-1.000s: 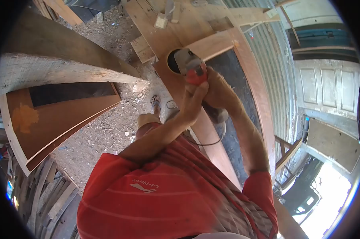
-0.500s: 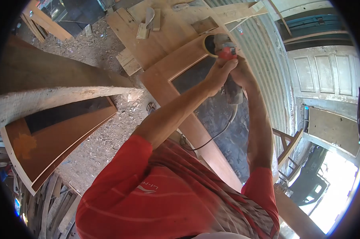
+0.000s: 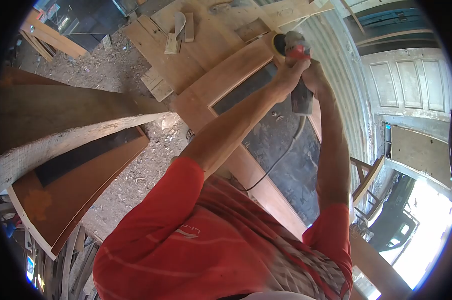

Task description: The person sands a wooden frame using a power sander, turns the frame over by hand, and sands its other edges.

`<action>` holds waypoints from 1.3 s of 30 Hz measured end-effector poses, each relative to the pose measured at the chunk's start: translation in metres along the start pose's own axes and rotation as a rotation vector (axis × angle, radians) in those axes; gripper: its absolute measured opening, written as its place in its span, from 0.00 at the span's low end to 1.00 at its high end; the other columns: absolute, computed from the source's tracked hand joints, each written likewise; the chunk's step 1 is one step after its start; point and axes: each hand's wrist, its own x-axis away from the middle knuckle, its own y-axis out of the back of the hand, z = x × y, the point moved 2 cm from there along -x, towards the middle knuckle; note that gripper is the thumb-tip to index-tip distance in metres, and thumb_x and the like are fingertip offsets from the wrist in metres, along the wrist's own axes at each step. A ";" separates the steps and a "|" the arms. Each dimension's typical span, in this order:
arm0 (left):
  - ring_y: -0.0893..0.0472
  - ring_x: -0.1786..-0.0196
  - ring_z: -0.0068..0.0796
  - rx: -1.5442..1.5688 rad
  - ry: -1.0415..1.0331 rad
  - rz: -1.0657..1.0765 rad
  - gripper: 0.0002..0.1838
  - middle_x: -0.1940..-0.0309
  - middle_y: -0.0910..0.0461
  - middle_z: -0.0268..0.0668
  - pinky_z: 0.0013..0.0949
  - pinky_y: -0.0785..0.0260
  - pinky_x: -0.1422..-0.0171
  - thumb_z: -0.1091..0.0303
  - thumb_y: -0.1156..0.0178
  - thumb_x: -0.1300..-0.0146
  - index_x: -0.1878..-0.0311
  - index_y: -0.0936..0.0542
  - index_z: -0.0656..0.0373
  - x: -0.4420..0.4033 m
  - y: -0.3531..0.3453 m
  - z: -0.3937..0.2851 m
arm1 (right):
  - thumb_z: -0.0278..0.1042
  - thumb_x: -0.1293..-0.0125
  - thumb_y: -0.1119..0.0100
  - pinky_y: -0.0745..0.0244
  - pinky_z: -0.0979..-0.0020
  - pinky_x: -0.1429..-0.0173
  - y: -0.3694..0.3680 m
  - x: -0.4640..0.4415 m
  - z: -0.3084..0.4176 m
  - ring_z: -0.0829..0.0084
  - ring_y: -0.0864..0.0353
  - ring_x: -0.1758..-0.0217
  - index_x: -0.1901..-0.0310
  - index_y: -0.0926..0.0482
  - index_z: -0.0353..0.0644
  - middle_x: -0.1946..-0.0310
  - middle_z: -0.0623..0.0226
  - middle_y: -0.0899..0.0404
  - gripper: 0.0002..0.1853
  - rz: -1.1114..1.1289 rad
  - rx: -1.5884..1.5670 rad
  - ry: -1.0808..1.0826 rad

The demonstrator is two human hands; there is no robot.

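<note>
An angle grinder with a round sanding disc is at the far right end of a brown wooden door with a dark inset panel. My left hand is closed around the front of the tool, by its red part. My right hand wraps the grinder from the other side; some of its fingers are hidden. The disc is over the door's far frame corner, though I cannot tell if it touches. A cord trails from the tool's rear across the panel toward my body.
Beyond the door is a plywood surface with wood offcuts on it. A thick timber beam and another panelled door are at left. Corrugated metal sheeting runs along the right. Shavings cover the ground.
Both hands have carried the grinder farther away and slightly right, toward the door's far corner. Its body now points more straight ahead. The view has shifted a little.
</note>
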 end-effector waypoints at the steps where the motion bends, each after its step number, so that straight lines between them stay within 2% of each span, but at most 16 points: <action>1: 0.19 0.39 0.25 -0.040 -0.045 0.008 0.29 0.37 0.20 0.35 0.37 0.25 0.34 0.52 0.39 0.22 0.25 0.27 0.55 0.001 -0.003 -0.002 | 0.42 0.30 0.32 0.20 0.56 0.40 -0.003 0.009 0.003 0.60 0.12 0.40 0.40 0.15 0.35 0.47 0.50 0.10 0.23 -0.057 0.021 0.160; 4: 0.19 0.39 0.23 -0.013 -0.146 -0.070 0.27 0.38 0.19 0.34 0.34 0.25 0.36 0.52 0.38 0.22 0.27 0.24 0.55 0.023 0.002 -0.001 | 0.39 0.30 0.32 0.18 0.59 0.46 -0.014 0.022 0.006 0.64 0.11 0.49 0.41 0.15 0.36 0.49 0.53 0.10 0.21 -0.089 0.044 0.551; 7: 0.20 0.39 0.21 0.102 0.043 0.004 0.25 0.40 0.19 0.33 0.32 0.26 0.35 0.52 0.38 0.22 0.30 0.22 0.55 0.018 0.004 -0.007 | 0.37 0.32 0.29 0.19 0.61 0.43 -0.010 0.016 0.013 0.67 0.14 0.47 0.41 0.16 0.35 0.47 0.54 0.11 0.22 0.052 -0.019 0.107; 10: 0.20 0.39 0.21 0.041 0.013 -0.002 0.23 0.41 0.18 0.32 0.32 0.28 0.33 0.53 0.39 0.21 0.32 0.21 0.56 0.037 0.010 -0.005 | 0.41 0.33 0.27 0.18 0.60 0.45 -0.023 0.021 0.005 0.68 0.13 0.49 0.43 0.16 0.34 0.52 0.57 0.10 0.23 -0.001 0.018 0.399; 13: 0.19 0.40 0.22 0.049 -0.078 -0.064 0.22 0.42 0.17 0.32 0.32 0.27 0.34 0.55 0.40 0.20 0.32 0.21 0.56 0.084 0.028 -0.010 | 0.43 0.33 0.26 0.18 0.60 0.45 -0.053 0.065 0.033 0.68 0.13 0.52 0.43 0.17 0.34 0.55 0.59 0.10 0.25 0.108 0.003 0.416; 16: 0.20 0.40 0.21 0.120 -0.134 -0.222 0.21 0.44 0.17 0.32 0.32 0.28 0.33 0.57 0.41 0.20 0.33 0.20 0.60 0.144 0.040 -0.009 | 0.49 0.36 0.24 0.17 0.53 0.43 -0.092 0.101 0.033 0.48 0.09 0.47 0.42 0.20 0.33 0.53 0.45 0.10 0.30 0.126 0.038 0.414; 18: 0.21 0.40 0.20 0.137 -0.129 -0.250 0.22 0.43 0.17 0.32 0.31 0.29 0.32 0.57 0.41 0.20 0.33 0.20 0.62 0.191 0.052 -0.010 | 0.56 0.38 0.24 0.18 0.48 0.42 -0.119 0.126 0.033 0.36 0.13 0.43 0.41 0.23 0.29 0.54 0.39 0.12 0.37 0.154 0.155 0.396; 22: 0.22 0.36 0.20 0.107 0.003 -0.252 0.25 0.35 0.20 0.36 0.30 0.29 0.31 0.55 0.42 0.18 0.28 0.24 0.63 0.256 0.074 -0.017 | 0.58 0.38 0.26 0.18 0.45 0.41 -0.134 0.173 0.072 0.32 0.15 0.44 0.41 0.26 0.26 0.54 0.33 0.13 0.40 0.281 0.213 0.277; 24: 0.22 0.36 0.19 0.166 -0.031 -0.268 0.25 0.35 0.21 0.34 0.30 0.30 0.30 0.56 0.42 0.18 0.28 0.25 0.62 0.245 0.071 -0.020 | 0.57 0.38 0.26 0.18 0.44 0.41 -0.136 0.173 0.075 0.30 0.15 0.44 0.42 0.26 0.25 0.55 0.31 0.14 0.39 0.287 0.189 0.298; 27: 0.22 0.36 0.19 0.174 -0.124 -0.215 0.25 0.36 0.21 0.31 0.30 0.31 0.27 0.57 0.42 0.18 0.26 0.26 0.59 0.191 0.063 -0.031 | 0.54 0.39 0.25 0.19 0.44 0.42 -0.133 0.118 0.037 0.30 0.15 0.44 0.43 0.25 0.25 0.54 0.29 0.14 0.37 0.079 0.127 0.446; 29: 0.21 0.38 0.19 0.197 -0.089 -0.077 0.22 0.40 0.19 0.29 0.30 0.31 0.30 0.58 0.42 0.19 0.29 0.23 0.57 0.142 0.057 -0.033 | 0.50 0.37 0.27 0.18 0.47 0.44 -0.110 0.071 0.019 0.36 0.12 0.44 0.42 0.23 0.24 0.54 0.33 0.13 0.35 0.084 0.070 0.403; 31: 0.21 0.41 0.18 0.136 -0.126 -0.085 0.19 0.45 0.17 0.28 0.30 0.30 0.34 0.56 0.41 0.20 0.35 0.19 0.57 0.095 0.044 -0.035 | 0.46 0.33 0.30 0.17 0.52 0.47 -0.079 0.046 0.034 0.48 0.09 0.48 0.41 0.21 0.25 0.54 0.40 0.11 0.31 0.024 0.122 0.420; 34: 0.21 0.43 0.17 0.132 0.000 -0.105 0.18 0.49 0.16 0.28 0.29 0.30 0.38 0.55 0.40 0.21 0.39 0.17 0.57 0.050 0.032 -0.048 | 0.44 0.31 0.33 0.16 0.56 0.50 -0.053 0.003 0.028 0.58 0.08 0.53 0.44 0.17 0.30 0.56 0.48 0.10 0.24 0.032 0.047 0.325; 36: 0.21 0.40 0.20 0.076 0.152 -0.090 0.21 0.42 0.19 0.30 0.32 0.29 0.34 0.54 0.41 0.20 0.33 0.22 0.56 0.035 0.031 -0.052 | 0.43 0.30 0.33 0.16 0.57 0.51 -0.041 -0.006 0.034 0.60 0.09 0.54 0.47 0.15 0.31 0.56 0.49 0.10 0.21 0.040 0.038 0.130; 37: 0.21 0.38 0.22 0.049 0.228 -0.079 0.23 0.39 0.20 0.31 0.33 0.28 0.32 0.53 0.42 0.19 0.29 0.24 0.55 0.032 0.030 -0.052 | 0.43 0.30 0.33 0.16 0.56 0.51 -0.042 0.000 0.035 0.58 0.08 0.54 0.48 0.15 0.31 0.56 0.48 0.10 0.21 0.026 -0.008 0.193; 39: 0.21 0.39 0.21 0.104 -0.018 -0.113 0.22 0.43 0.17 0.30 0.33 0.29 0.32 0.54 0.39 0.21 0.33 0.20 0.57 0.044 0.032 -0.035 | 0.43 0.30 0.35 0.16 0.54 0.51 -0.050 0.017 0.035 0.54 0.08 0.52 0.51 0.14 0.31 0.56 0.46 0.10 0.20 -0.003 -0.094 0.320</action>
